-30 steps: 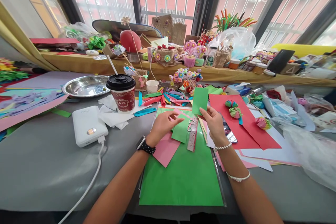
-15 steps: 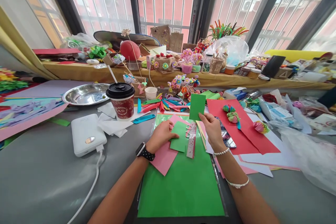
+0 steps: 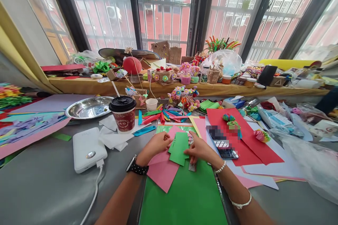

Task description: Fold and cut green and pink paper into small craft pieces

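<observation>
Two small green paper pieces (image 3: 179,149) overlap, slightly offset, over a pink sheet (image 3: 164,174) and a large green sheet (image 3: 185,197) in a clear sleeve. At their left edge, my left hand (image 3: 156,145) is closed, thumb and fingers pinching the paper. My right hand (image 3: 200,149) grips the right edge with its thumb low on the paper, while its index finger reaches up near the scissors (image 3: 189,137), of which only part of the handles shows. Under that hand lies a patterned ruler (image 3: 192,166), mostly covered.
Left of the sleeve stand a lidded coffee cup (image 3: 123,117), a white power bank (image 3: 89,151) with its cable, and a metal plate (image 3: 88,108). To the right lie a phone (image 3: 224,151) and red sheets (image 3: 243,144). Paper strips (image 3: 169,114) and crafts line the back.
My right hand has brought its green piece down onto the other green piece, from above and to the right. My left hand stays at the left edge. The view has tilted up slightly.
</observation>
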